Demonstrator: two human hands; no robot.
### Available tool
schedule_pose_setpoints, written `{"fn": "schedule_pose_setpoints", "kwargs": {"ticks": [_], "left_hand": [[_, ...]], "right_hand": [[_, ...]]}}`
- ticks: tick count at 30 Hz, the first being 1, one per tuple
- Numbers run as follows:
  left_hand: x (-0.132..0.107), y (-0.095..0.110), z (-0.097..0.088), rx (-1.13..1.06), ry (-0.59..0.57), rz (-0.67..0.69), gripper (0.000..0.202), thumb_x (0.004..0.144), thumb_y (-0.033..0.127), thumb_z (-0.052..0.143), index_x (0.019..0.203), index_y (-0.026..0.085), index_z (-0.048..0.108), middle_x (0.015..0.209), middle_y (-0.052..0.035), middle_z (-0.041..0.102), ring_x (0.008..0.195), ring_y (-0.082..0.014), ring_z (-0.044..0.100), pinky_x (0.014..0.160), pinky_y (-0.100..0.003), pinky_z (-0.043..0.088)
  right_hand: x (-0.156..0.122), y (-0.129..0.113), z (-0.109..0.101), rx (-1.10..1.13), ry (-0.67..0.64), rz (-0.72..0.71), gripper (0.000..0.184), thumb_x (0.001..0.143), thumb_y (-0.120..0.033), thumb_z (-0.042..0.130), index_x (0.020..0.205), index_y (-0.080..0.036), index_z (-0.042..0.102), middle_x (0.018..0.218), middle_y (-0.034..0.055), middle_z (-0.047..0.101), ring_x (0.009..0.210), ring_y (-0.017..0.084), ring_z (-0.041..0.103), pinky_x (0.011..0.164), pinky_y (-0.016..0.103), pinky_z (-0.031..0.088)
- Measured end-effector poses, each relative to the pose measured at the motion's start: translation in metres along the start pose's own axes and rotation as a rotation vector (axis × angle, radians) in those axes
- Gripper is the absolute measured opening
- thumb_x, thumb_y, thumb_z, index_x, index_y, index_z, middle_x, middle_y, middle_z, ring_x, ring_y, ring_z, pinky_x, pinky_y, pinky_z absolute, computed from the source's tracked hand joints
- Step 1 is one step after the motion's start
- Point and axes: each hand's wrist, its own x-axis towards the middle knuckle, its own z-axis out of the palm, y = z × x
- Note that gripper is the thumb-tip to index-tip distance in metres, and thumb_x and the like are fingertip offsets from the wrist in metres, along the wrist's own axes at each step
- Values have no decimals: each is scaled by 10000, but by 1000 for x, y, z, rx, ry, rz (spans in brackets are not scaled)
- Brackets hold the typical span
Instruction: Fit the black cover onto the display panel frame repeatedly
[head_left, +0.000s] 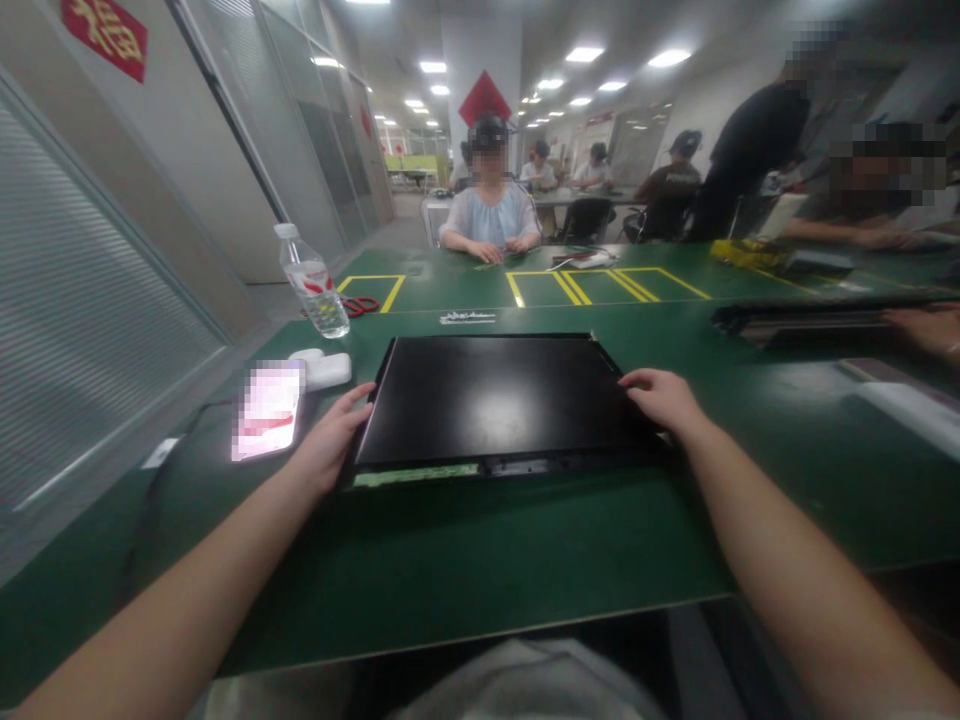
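Observation:
A flat black panel (495, 400), like a screen lying face down, rests on the green table (480, 560) in front of me. A green strip shows along its near edge. My left hand (330, 440) grips the panel's left side near the front corner, fingers curled on the rim. My right hand (664, 398) lies on the panel's right edge, fingers bent over it.
A lit phone (268, 410) lies left of the panel, a white case (326, 370) behind it. A water bottle (315, 282) and red scissors (361, 305) stand further back left. Another dark panel (810, 320) with someone's hand sits right. Several people sit beyond.

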Motion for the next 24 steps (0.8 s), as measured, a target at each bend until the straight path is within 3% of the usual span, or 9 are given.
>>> {"fn": "schedule_pose_setpoints", "kwargs": {"ticks": [5,13,19,24], "left_hand": [[3,-2,-1,-36,-23,-14,656,971,-23,570,1591,181,509,679,-1,731,447,-182,700,437,-264,603],[3,-5,-4,11,-23,12,806,894,-60,628,1634,223,482,632,26,723,403,-162,666,412,-231,568],[-1,-3,-4,68,-26,21,740,816,92,845,1515,150,610,768,-44,812,543,-197,751,463,-231,579],[-5,-1,-2,115,-20,95,528,798,110,832,1318,174,764,886,-62,856,719,-237,811,483,-226,562]], "right_hand": [[0,0,0,-17,3,-7,287,811,-159,659,982,-250,871,912,57,804,894,241,727,848,340,563],[0,0,1,-9,-1,-12,280,804,-167,660,976,-244,867,923,59,805,892,240,730,855,343,566],[0,0,1,-14,2,-23,272,813,-196,662,987,-244,866,904,57,803,894,238,732,848,332,564],[-1,-3,0,-19,-26,0,281,838,-209,664,1036,-239,862,947,65,809,920,245,735,852,334,559]]}}
